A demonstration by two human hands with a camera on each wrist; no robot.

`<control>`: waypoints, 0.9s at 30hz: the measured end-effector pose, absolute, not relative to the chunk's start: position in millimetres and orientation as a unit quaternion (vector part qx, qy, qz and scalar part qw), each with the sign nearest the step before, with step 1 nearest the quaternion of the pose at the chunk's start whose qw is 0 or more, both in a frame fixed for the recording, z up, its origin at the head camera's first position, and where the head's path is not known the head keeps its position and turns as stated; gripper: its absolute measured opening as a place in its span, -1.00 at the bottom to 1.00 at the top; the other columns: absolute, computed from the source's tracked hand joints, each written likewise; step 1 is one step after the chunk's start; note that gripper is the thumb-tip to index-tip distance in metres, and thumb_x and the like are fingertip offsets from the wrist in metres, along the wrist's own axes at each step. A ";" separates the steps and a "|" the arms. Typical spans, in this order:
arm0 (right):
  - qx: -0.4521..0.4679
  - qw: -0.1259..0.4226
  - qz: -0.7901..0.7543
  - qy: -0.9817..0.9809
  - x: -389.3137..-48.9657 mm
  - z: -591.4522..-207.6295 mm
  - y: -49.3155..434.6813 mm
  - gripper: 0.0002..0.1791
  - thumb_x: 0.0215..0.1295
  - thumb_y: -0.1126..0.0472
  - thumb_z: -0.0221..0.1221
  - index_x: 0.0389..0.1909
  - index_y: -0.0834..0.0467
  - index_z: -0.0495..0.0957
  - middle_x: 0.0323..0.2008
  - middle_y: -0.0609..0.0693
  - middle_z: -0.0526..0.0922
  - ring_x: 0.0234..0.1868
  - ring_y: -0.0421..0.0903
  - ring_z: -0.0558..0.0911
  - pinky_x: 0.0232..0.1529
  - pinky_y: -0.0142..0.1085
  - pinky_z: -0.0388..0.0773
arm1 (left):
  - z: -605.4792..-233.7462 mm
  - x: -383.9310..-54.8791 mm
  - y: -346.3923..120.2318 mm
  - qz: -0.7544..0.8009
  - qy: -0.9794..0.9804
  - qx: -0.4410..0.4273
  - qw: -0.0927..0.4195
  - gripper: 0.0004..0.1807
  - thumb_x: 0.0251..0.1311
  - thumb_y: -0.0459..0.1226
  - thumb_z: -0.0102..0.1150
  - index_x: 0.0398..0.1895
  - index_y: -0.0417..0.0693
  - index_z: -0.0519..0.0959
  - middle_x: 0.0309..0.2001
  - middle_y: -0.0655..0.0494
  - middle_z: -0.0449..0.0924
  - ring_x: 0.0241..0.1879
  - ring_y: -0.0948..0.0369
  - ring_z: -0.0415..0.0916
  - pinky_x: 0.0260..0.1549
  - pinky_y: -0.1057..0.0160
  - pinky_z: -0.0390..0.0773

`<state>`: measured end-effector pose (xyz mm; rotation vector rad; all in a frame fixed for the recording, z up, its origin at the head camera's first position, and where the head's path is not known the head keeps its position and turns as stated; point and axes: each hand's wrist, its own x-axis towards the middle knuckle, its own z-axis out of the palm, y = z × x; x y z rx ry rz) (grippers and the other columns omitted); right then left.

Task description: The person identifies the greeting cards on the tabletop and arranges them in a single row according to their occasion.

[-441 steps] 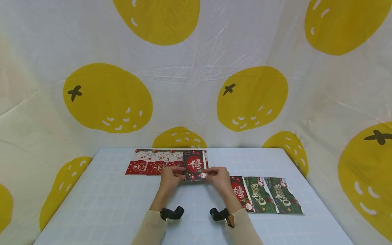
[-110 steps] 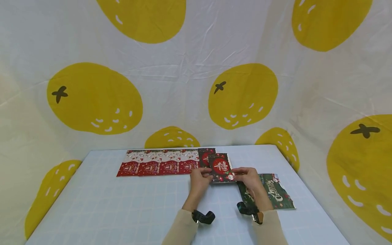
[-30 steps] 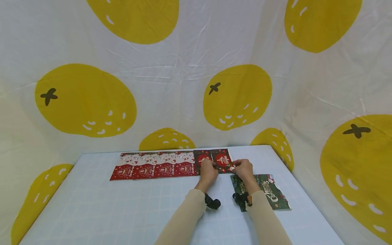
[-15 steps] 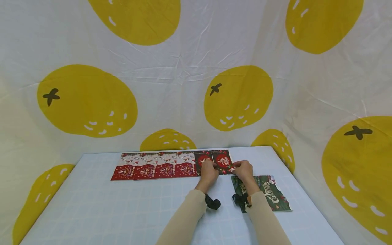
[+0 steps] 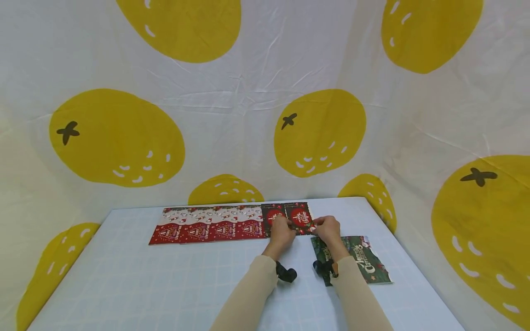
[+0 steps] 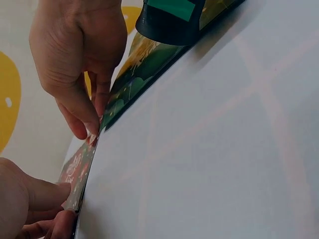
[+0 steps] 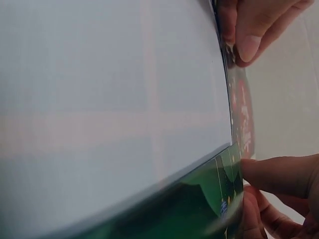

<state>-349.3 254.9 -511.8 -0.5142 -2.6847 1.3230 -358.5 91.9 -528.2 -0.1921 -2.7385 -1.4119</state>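
A dark Christmas card with a red circle (image 5: 300, 218) lies flat at the right end of a row along the table's back. My left hand (image 5: 282, 234) pinches its lower left edge, resting across the neighbouring dark Christmas card (image 5: 271, 214). My right hand (image 5: 330, 231) pinches its lower right corner. The left wrist view shows the thumb of my left hand (image 6: 22, 196) on the card, with my right hand (image 6: 79, 55) at the far end. Two overlapping green Christmas cards (image 5: 366, 262) lie nearer, partly under my right wrist and sleeve.
Several red and white Christmas cards (image 5: 200, 225) continue the row leftward, edges overlapping. The pale checked table (image 5: 165, 280) meets a white cloth backdrop (image 5: 232, 138) printed with yellow fruit close behind the row. A black wrist camera (image 5: 285, 273) sits on my left wrist.
Earlier, the row held only red and white cards; both dark cards have since joined its right end. The last one moved back from in front of the row. The hands barely moved this past second.
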 end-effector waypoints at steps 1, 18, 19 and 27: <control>-0.166 0.054 0.432 -0.885 -349.7 -512.1 255.2 -0.70 0.24 0.46 0.36 0.01 0.43 0.70 0.00 0.38 0.68 -0.01 0.23 0.58 0.05 0.08 0.65 | -527.4 -357.5 91.6 -0.459 -0.885 -0.068 0.027 -0.72 0.15 -0.40 0.49 -0.12 -0.42 0.72 -0.08 -0.09 0.54 0.01 0.00 0.51 0.19 -0.06 0.55; -0.171 0.054 0.443 -0.878 -351.0 -516.2 255.5 -0.69 0.28 0.46 0.32 0.05 0.41 0.69 0.01 0.37 0.66 -0.01 0.22 0.57 0.03 0.04 0.65 | -524.4 -353.3 91.6 -0.438 -0.894 -0.091 -0.010 -0.69 0.30 -0.28 0.40 -0.13 -0.46 0.69 0.15 -0.17 0.44 0.13 -0.05 0.48 0.29 -0.11 0.49; -0.172 0.053 0.444 -0.878 -350.7 -516.1 255.5 -0.69 0.28 0.46 0.32 0.05 0.41 0.69 0.02 0.38 0.66 -0.01 0.22 0.57 0.03 0.04 0.65 | -523.2 -352.2 92.0 -0.438 -0.895 -0.089 -0.014 -0.68 0.30 -0.29 0.40 -0.13 -0.47 0.68 0.21 -0.21 0.42 0.17 -0.07 0.47 0.31 -0.12 0.48; -0.162 0.062 0.437 -0.883 -350.6 -516.1 257.7 -0.70 0.21 0.48 0.36 -0.01 0.41 0.71 -0.09 0.33 0.68 -0.10 0.18 0.56 -0.10 -0.02 0.64 | -517.9 -345.9 93.8 -0.411 -0.905 -0.113 -0.002 -0.63 0.28 -0.28 0.39 -0.11 -0.54 0.65 0.30 -0.36 0.42 0.29 -0.19 0.43 0.38 -0.14 0.38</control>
